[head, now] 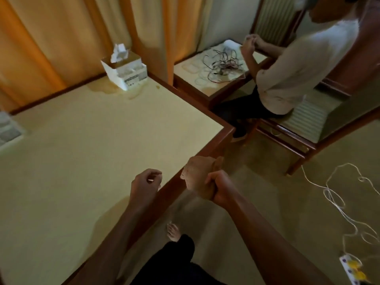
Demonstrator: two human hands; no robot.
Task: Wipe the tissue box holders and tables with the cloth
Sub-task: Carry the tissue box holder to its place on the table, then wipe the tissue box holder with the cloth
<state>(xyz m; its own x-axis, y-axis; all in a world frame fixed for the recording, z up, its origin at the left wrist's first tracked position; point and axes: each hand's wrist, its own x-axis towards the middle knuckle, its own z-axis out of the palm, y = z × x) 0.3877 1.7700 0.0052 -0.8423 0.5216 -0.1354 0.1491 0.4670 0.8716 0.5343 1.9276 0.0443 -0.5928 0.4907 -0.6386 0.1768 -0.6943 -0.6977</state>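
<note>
Two hands hang in front of us at the near edge of the large table (pixel 86 140), and only one of them carries anything. Our right hand (pixel 219 187) is fisted around a bunched tan cloth (pixel 198 174), fingers curled tight on its lower end so the loose part stands up above the knuckles; we judge it is gathered this way to make a firm pad for wiping. The cloth sits just off the table's wooden rim, over the floor, not touching the top. Our left hand (pixel 147 182) hovers over the table's edge with fingers loosely curled and holding nothing, probably free to steady or lift a holder. One white tissue box holder (pixel 125 68) stands at the far corner of the tabletop by the orange curtains (pixel 41 48), a tissue sticking out of its top, and a faint wet-looking patch lies on the surface just beside it. Part of a second white holder (pixel 9 131) shows at the left border, cut off by the view. Well apart from us, a second, smaller table (pixel 205 87) holds a tangle of cables (pixel 223 64), and a seated person (pixel 298 64) works there with both hands raised. White cord (pixel 337 202) trails across the floor to a power strip (pixel 352 268) at lower right.
</note>
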